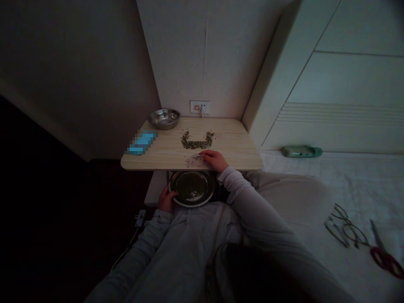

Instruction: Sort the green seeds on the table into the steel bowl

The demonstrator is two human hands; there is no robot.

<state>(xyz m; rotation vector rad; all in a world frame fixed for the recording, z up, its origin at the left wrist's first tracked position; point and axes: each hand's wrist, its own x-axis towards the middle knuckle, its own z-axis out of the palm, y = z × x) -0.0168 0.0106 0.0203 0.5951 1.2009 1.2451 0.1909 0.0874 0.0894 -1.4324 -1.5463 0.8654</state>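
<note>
Two hands busy: right hand (pixel 213 160) pinches a thin, pale sheet (pixel 195 161) near the light-wood tabletop's (pixel 232 145) front edge, small dark-green bits (pixel 196 144) beyond; left hand (pixel 166 200) grips a round metal plate (pixel 193 205) below; tilting could spill its load.

There are two hands, one left hand (pixel 167 200) and one right hand (pixel 215 160), one steel bowl (pixel 164 119), one round metal dish (pixel 189 205), one pale flat piece (pixel 195 160), one wooden tabletop (pixel 233 147), one wall socket (pixel 200 107), one green bottle (pixel 301 151), one pair of scissors (pixel 385 261), and green bits (pixel 197 144) too numerous to count.
</note>
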